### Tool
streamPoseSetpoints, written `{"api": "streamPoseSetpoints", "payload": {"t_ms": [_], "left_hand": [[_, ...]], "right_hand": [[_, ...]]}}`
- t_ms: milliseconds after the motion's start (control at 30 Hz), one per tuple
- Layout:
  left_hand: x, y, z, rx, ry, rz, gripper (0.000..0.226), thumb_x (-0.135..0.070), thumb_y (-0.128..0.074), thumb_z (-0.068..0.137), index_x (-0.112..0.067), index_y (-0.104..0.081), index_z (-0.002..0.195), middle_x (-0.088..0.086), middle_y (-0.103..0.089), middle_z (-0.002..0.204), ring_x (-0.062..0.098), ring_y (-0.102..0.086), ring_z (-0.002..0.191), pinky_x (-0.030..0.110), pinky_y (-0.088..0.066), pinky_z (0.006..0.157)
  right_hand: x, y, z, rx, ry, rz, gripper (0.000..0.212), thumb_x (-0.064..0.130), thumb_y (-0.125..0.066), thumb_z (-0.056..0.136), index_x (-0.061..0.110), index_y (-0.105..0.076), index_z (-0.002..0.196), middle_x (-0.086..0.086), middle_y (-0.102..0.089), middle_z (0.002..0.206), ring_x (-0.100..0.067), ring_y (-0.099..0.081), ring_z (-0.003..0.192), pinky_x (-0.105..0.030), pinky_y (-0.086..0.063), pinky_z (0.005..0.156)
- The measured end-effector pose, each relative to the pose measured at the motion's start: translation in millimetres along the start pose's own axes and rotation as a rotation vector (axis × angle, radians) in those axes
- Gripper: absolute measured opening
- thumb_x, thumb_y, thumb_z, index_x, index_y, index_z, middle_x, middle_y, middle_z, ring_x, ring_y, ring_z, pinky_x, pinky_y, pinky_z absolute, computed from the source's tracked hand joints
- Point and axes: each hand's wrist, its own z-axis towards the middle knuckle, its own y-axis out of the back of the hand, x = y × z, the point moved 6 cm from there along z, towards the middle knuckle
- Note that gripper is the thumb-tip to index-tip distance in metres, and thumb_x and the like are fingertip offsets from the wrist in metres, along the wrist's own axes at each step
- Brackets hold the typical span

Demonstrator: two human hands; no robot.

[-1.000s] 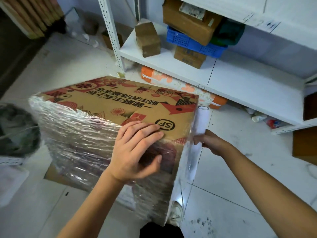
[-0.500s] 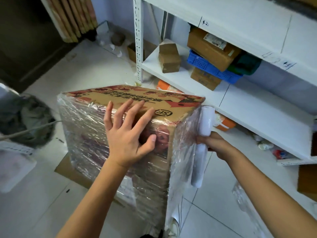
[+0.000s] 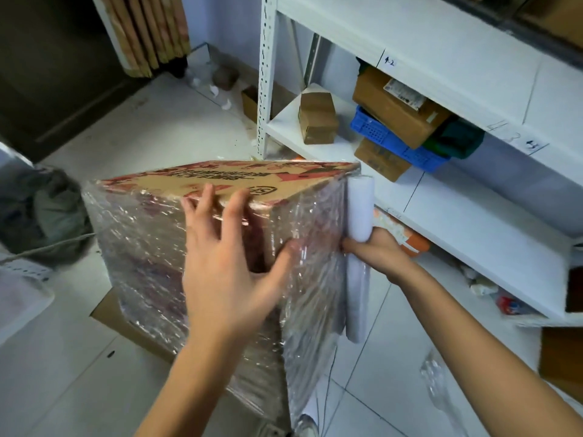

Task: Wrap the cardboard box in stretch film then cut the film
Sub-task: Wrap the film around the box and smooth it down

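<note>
On the tiled floor at far left, we are seeing a grey bag [image 3: 47, 212] sitting beside the cardboard box [image 3: 220, 181], which is standing on a flat piece of cardboard [image 3: 110, 313]. The box sides are showing under shiny stretch film [image 3: 142, 247], the printed top staying bare. Our left hand [image 3: 233, 263] is spreading wide, fingers straight, palm near the film-covered front by the top edge, gripping nothing. Moving right, our right hand [image 3: 375, 250] is curling round the middle of the film roll [image 3: 358, 257], holding it upright just beside the box's right corner. Further right, white shelves [image 3: 473, 222] are carrying small boxes and a blue crate [image 3: 388, 143].
</note>
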Motion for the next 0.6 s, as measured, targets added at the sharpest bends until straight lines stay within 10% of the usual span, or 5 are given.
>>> {"api": "streamPoseSetpoints", "payload": {"t_ms": [333,500,600], "left_hand": [[15,51,18,-0.128,-0.108,-0.165,0.072,-0.061,-0.063,0.069,-0.017,-0.054,0.125,-0.001,-0.047,0.125,0.021,-0.048,0.117,0.038,-0.045,0.094],[42,54,26,-0.08,0.007,-0.357,0.063,-0.062,-0.066,0.065,-0.031,-0.054,0.119,-0.018,-0.047,0.11,-0.001,-0.049,0.109,0.041,-0.051,0.088],[54,51,29,-0.039,0.023,-0.498,0.049,-0.05,-0.073,0.066,-0.043,-0.051,0.109,-0.017,-0.05,0.111,-0.018,-0.049,0.101,0.019,-0.054,0.074]], "right_hand": [[24,18,-33,0.068,0.099,-0.112,0.011,0.015,-0.068,0.081,0.012,-0.066,0.092,0.005,-0.07,0.084,0.0,-0.061,0.071,-0.013,-0.047,0.055],[41,32,-68,0.009,0.12,-0.167,0.008,0.014,-0.068,0.08,0.016,-0.062,0.085,0.001,-0.067,0.082,-0.007,-0.06,0.076,-0.027,-0.046,0.062],[50,26,-76,0.014,0.15,-0.219,0.011,0.014,-0.07,0.076,0.016,-0.06,0.077,0.001,-0.066,0.078,-0.007,-0.059,0.071,-0.023,-0.045,0.06]]}}
